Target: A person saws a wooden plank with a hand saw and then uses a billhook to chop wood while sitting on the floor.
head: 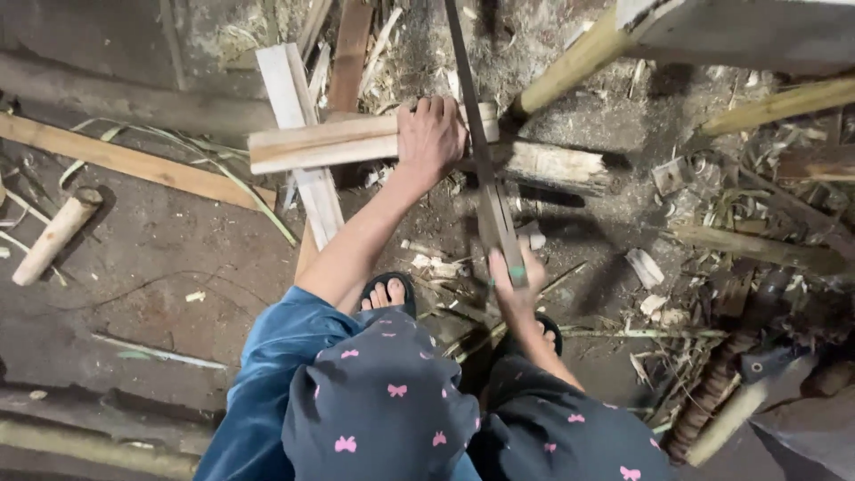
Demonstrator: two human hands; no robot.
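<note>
Below, left hand (430, 135) gripping one plank (356, 141); right hand (509, 276) closed on, seemingly, one blade (485, 178)

A rough woodworking spot on a bare dirt floor (178, 258), seen from above. Planks (125, 160) and offcuts lie scattered from nine to twelve o'clock. A short round log (55, 236) rests at nine. Bamboo poles (579, 58) slant in at one o'clock. Shavings and split strips (677, 312) litter the ground at three, by a stump (552, 165) near centre.
</note>
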